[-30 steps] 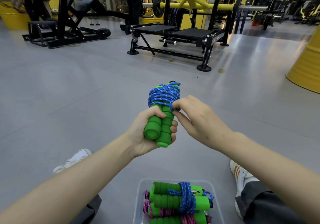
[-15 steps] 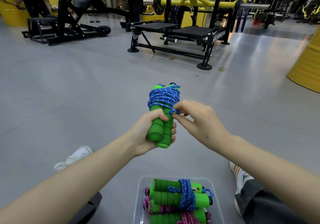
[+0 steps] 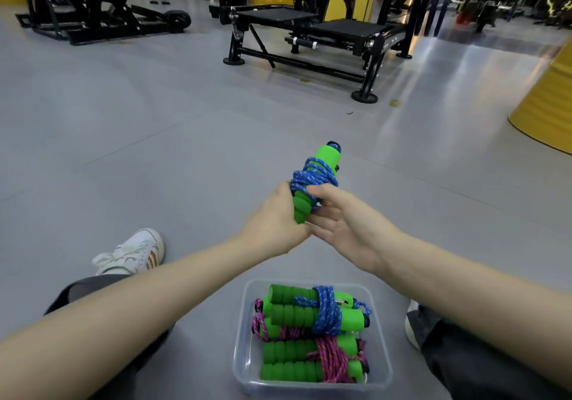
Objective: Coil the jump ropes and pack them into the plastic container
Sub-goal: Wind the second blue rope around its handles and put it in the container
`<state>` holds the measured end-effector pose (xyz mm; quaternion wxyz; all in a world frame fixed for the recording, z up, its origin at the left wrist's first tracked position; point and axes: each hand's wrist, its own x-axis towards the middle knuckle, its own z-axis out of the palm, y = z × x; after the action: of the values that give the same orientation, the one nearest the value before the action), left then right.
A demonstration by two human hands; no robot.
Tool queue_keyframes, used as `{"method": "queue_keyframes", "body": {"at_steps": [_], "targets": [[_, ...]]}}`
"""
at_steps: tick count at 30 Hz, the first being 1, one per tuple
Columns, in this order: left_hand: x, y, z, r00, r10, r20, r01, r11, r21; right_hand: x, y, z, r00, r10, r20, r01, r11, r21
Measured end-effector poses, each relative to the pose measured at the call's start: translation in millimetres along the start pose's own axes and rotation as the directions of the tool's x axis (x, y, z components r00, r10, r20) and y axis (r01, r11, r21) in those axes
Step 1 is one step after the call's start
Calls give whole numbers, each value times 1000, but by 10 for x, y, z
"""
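Green foam handles of a blue jump rope (image 3: 312, 178) held up in both hands, above the floor and beyond the plastic container (image 3: 244, 322).
left hand (image 3: 274, 217) gripping the lower ends of the paired handles, fingers wrapped round; right hand (image 3: 349, 226) pinching the bundle from the other side, thumb on the blue coils, fingers under the handles; cord wound round the handles' middle; bundle tilted, top end leaning away and right; clear container on the grey floor (image 3: 154, 152) between the person's legs; inside it a coiled blue rope (image 3: 325, 310) lying on pink-corded ropes (image 3: 328, 356), all green-handled; white sneaker (image 3: 136, 252) left; black gym bench frame (image 3: 346, 26) and yellow drum (image 3: 548, 105) farther off.
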<state>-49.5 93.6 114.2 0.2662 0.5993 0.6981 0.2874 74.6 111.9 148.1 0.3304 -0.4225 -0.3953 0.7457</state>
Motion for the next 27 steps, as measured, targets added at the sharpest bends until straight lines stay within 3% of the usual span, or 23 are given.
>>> {"method": "queue_keyframes", "body": {"at_steps": [3,5,8,10,13,16,18,20,21,23,27], "targets": [[-146,28,183,993,101,60,-113,958,265,4,173,18,987,58,-151,-57,998,15],[-188,34,238,985,106,134,-143,939,313,45,262,2,964,57,-261,-46,998,47],[-206,17,161,934,96,344,-123,991,55,81,383,-118,953,41,-302,-30,999,41],[-237,15,49,903,94,418,-48,992,-119,54,482,-281,971,48,-232,-50,999,-3],[-245,-56,-149,945,5,327,21,997,-76,-20,535,-604,994,110,17,-106,979,-175],[-268,-197,-241,941,12,338,-14,1000,2,-84,557,-809,932,303,198,-146,816,-559],[-351,-280,-218,885,12,465,-55,996,77,-77,665,-803,893,411,182,-98,573,-813],[-424,-359,-146,822,-2,570,-118,978,174,-42,804,-740,877,456,153,-26,362,-932],[-453,-400,-92,794,-10,607,-152,965,215,-22,877,-719,869,474,144,-8,304,-953],[-506,-485,39,745,-51,665,-177,946,271,10,1002,-693,852,503,145,9,263,-965],[-595,-636,287,698,-119,706,-213,907,363,27,1115,-687,826,528,197,29,309,-951]]}}
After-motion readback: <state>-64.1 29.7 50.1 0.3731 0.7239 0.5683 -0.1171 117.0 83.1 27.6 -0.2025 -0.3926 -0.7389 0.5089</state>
